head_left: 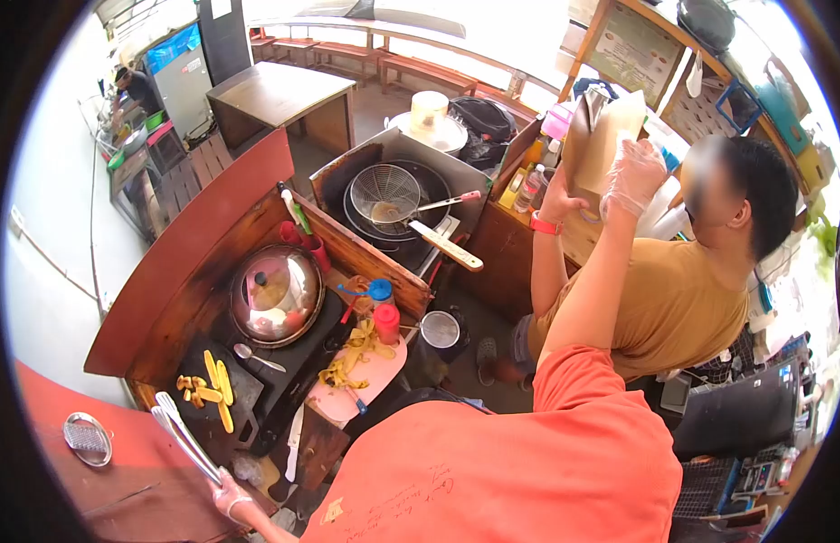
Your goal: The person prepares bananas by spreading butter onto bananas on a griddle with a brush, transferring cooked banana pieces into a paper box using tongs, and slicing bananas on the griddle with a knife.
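Note:
My left hand (230,498), in a clear glove, is closed around metal tongs (183,436), which point up-left beside the dark stove top. Near the tongs' tips, long yellow slices (223,385) and smaller browned pieces lie on a dark board (230,412). My right hand (635,176), also gloved, is raised with curled fingers against a brown paper bag or sheet (610,136); whatever it grips is hidden. A co-worker's hand (557,199) with a red wristband supports the brown paper from the other side.
A lidded pan (275,294), spoon (260,357) and knife (295,443) are close by. Yellow peels (352,357) lie on a pink cutting board (384,376) beside a red bottle (386,323). Strainers (385,192) rest over a wok. A co-worker (673,290) stands at my right.

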`<state>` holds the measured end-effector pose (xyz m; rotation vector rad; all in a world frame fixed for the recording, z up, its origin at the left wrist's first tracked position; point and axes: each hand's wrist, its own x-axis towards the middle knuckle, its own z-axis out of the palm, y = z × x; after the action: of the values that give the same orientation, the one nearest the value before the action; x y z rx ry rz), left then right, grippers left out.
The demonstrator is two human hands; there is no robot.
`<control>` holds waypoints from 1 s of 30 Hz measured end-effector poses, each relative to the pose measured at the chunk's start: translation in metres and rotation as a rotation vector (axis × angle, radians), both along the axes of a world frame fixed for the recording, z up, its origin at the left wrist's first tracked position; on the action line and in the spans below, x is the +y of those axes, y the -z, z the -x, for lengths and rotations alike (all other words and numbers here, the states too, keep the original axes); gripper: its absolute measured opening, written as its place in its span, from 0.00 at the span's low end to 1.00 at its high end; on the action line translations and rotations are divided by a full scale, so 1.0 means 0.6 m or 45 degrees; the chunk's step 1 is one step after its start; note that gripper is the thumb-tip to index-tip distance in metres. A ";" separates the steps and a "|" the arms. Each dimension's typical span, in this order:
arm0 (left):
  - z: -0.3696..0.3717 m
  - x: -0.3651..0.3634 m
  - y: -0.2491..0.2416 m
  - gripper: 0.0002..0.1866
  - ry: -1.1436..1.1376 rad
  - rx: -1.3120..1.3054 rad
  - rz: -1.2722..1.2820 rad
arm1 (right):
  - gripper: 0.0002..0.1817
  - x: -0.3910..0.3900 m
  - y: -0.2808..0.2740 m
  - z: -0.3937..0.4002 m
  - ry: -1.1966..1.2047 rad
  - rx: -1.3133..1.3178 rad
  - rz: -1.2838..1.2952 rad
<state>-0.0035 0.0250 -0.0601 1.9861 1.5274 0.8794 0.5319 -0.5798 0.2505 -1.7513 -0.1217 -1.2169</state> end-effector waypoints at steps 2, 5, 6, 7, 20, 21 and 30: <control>-0.003 -0.005 -0.013 0.27 -0.058 0.073 0.068 | 0.08 -0.006 -0.006 -0.006 0.064 0.011 0.092; 0.005 -0.002 0.001 0.26 -0.052 0.018 0.109 | 0.06 -0.018 -0.026 -0.016 0.576 0.055 0.764; 0.009 0.002 0.015 0.26 0.005 -0.107 0.080 | 0.06 -0.020 -0.031 -0.020 0.864 0.065 1.064; 0.007 0.005 0.028 0.26 -0.008 -0.110 0.079 | 0.06 -0.017 -0.034 -0.019 0.948 0.063 1.106; 0.034 -0.046 0.033 0.16 -0.212 -0.937 0.997 | 0.13 0.277 0.080 0.203 -1.012 0.187 1.643; 0.034 -0.045 0.016 0.16 -0.270 -0.797 1.072 | 0.11 0.297 0.133 0.214 -1.030 -0.079 1.599; 0.066 -0.015 0.026 0.22 -0.227 -0.492 1.347 | 0.23 0.421 0.254 0.346 -2.557 1.275 1.353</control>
<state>-0.0433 0.0162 -0.0755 0.8772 1.4781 0.3285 0.3245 -0.3269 0.0983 -1.5657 -1.5775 1.3550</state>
